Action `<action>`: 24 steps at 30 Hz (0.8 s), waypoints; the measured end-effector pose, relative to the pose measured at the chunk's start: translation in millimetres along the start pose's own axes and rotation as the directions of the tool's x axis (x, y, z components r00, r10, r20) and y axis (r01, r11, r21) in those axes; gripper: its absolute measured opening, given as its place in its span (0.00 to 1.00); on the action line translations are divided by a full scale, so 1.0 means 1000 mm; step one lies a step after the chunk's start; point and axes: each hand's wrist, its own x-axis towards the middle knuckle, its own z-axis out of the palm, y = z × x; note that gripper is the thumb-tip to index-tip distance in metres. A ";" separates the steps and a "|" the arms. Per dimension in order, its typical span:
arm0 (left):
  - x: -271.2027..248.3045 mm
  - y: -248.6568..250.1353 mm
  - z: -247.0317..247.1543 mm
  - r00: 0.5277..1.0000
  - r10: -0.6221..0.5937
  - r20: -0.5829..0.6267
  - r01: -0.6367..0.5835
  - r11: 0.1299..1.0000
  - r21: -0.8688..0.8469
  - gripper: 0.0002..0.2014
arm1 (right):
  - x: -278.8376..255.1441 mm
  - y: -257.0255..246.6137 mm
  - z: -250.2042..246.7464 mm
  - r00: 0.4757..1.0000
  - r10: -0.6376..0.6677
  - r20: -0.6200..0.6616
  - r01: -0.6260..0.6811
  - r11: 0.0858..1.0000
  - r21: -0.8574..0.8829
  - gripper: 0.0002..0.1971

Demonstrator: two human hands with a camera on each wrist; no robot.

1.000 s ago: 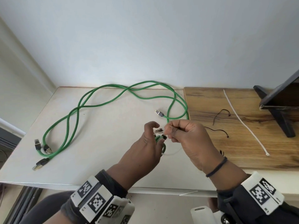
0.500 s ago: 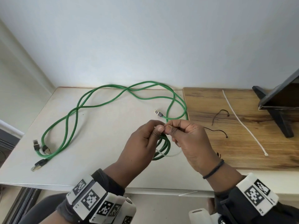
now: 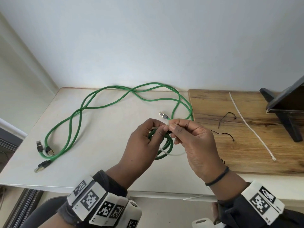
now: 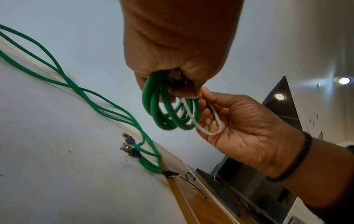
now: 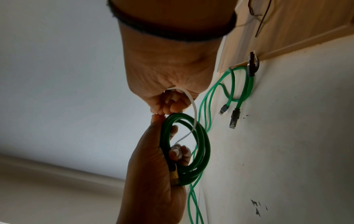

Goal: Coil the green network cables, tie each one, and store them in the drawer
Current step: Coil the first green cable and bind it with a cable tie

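A coiled green network cable [image 3: 166,146] is held above the white desk [image 3: 107,129], near its front edge at centre. The left hand [image 3: 141,148] has its grip curled round the top of the coil, connector inside the palm. A white cable tie [image 3: 172,154] loops through the coil; the right hand [image 3: 195,142] pinches its end between thumb and fingertips, touching the left hand's fingertips. At 10 o'clock from the coil, loose green network cables [image 3: 98,106] sprawl uncoiled across the desk, their connectors lying at the left end and one more at 12 o'clock. At 3 o'clock lies a wooden board [image 3: 246,153] carrying a spare white cable tie [image 3: 250,125] and black twist ties [image 3: 225,116]. A black stand [image 3: 286,111] sits at 2 o'clock.
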 end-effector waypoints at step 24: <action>-0.002 0.015 -0.001 0.997 -0.070 0.027 0.072 0.992 -0.102 0.11 | -0.002 -0.011 0.001 0.999 -0.026 0.043 0.027 1.000 -0.012 0.08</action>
